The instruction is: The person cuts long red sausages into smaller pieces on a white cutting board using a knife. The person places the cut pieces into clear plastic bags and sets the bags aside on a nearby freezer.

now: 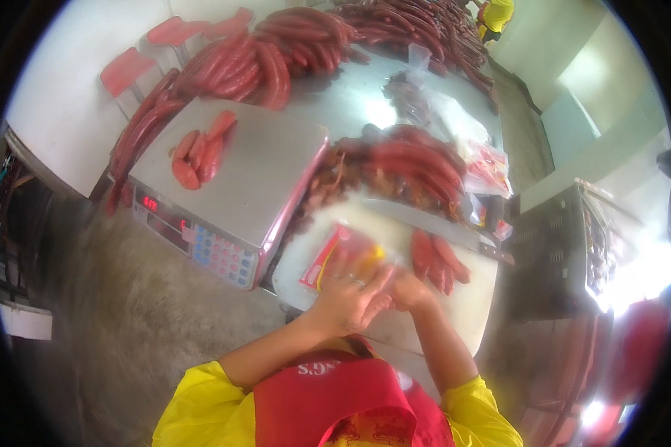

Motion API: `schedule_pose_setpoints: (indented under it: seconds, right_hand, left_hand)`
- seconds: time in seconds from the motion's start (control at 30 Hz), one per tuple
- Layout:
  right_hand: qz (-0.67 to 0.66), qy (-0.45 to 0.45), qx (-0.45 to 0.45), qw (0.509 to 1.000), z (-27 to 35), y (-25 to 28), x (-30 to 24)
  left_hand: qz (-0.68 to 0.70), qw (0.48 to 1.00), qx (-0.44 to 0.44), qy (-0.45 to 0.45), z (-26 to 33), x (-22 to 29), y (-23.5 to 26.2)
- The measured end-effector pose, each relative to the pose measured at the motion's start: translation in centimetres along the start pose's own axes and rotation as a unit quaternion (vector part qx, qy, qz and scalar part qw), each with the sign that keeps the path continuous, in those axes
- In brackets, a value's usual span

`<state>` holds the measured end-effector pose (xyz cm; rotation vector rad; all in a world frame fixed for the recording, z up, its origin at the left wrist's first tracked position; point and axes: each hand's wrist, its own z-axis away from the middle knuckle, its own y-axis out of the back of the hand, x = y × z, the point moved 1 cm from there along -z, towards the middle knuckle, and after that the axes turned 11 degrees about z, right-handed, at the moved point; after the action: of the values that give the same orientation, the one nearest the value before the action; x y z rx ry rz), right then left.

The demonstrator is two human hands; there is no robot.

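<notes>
My left hand point(348, 299) lies over the lower part of a clear plastic bag point(326, 261) with red and yellow print, its fingers stretched out and apart. Close against its fingertips is my right hand point(410, 289), whose fingers are partly hidden and blurred. The bag rests on a white cutting board point(462, 313). To the right of my hands, several cut sausage pieces point(436, 257) lie together on the board. Behind them a long knife point(432, 225) rests across the board, its handle toward the right edge.
On the left stands a digital scale point(268, 160) bearing several sausage pieces point(197, 153). Long red sausages point(417, 160) are heaped behind the board, and more piles point(238, 67) cover the far metal table. Plastic packages point(486, 167) lie at the right. Another person point(496, 15) stands far back.
</notes>
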<state>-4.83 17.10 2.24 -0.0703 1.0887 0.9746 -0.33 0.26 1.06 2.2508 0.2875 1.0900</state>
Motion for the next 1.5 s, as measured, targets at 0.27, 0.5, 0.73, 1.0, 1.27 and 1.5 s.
schedule_pose_setpoints:
  seconds: [0.27,0.5,0.73,1.0,1.27,1.5]
  right_hand:
    - [0.225,-0.080,-0.092,0.967,0.7,4.4,-4.1]
    - [0.157,0.214,0.103,0.959,-10.0,5.6,-18.8]
    - [0.376,0.458,0.142,0.793,-26.9,0.4,-28.6]
    - [0.600,0.187,0.016,0.778,-22.9,3.4,-26.4]
    - [0.383,0.326,0.003,0.865,-23.3,-1.6,-28.3]
    - [0.565,0.360,0.135,0.730,-18.5,-3.1,-25.8]
  left_hand:
    - [0.106,0.971,-0.095,0.190,-0.4,-0.2,1.2]
    - [0.055,0.978,-0.127,0.156,-0.3,-0.3,0.7]
    - [0.028,0.988,-0.094,0.120,0.2,-1.2,-0.2]
    - [0.117,0.984,-0.078,0.109,0.4,-1.6,-0.9]
    - [0.083,0.986,-0.111,0.095,0.2,-1.9,-0.2]
    - [0.125,0.985,-0.053,0.107,0.5,-1.7,-1.1]
